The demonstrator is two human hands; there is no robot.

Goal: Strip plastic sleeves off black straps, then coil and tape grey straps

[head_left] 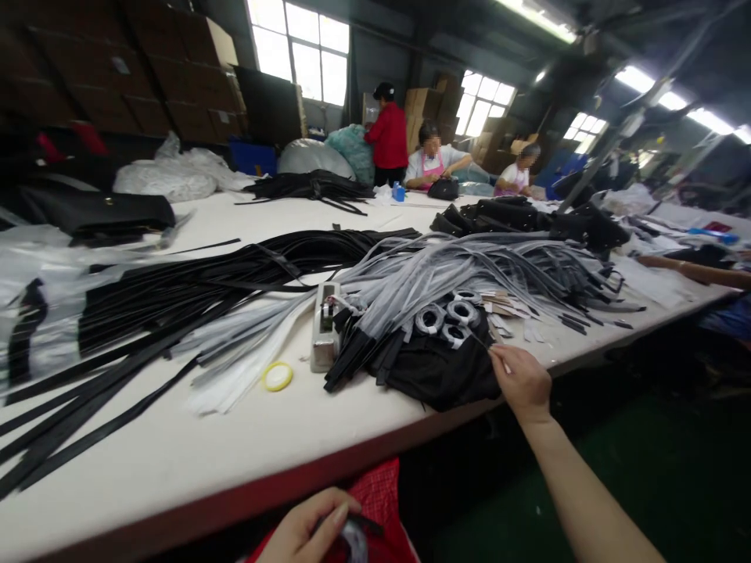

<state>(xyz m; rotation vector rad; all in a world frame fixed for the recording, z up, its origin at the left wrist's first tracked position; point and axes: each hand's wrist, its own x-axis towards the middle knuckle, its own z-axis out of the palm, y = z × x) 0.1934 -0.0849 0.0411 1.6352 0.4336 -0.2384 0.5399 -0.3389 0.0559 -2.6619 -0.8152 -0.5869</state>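
Low in the view, my left hand (pixel 310 529) is closed on a dark strap (pixel 368 524) with a shiny grey curved piece beside it, over red checked cloth (pixel 379 496). My right hand (pixel 522 381) reaches out to the table's front edge, its fingertips pinched at the side of a black fabric bundle (pixel 437 371). What they pinch is too thin to name. Several rings (pixel 430 319) in pale wrapping lie on that bundle. Grey-wrapped straps (pixel 434 274) spread behind and over it. Left of it stands a metal tape dispenser (pixel 323 332).
A yellow-edged tape roll (pixel 278 376) lies on the white table (pixel 235 446). Long black straps (pixel 176 285) run across its left part, near a black bag (pixel 106 213). Cardboard pieces (pixel 501 303) lie right of the rings. Co-workers (pixel 431 164) are across the table.
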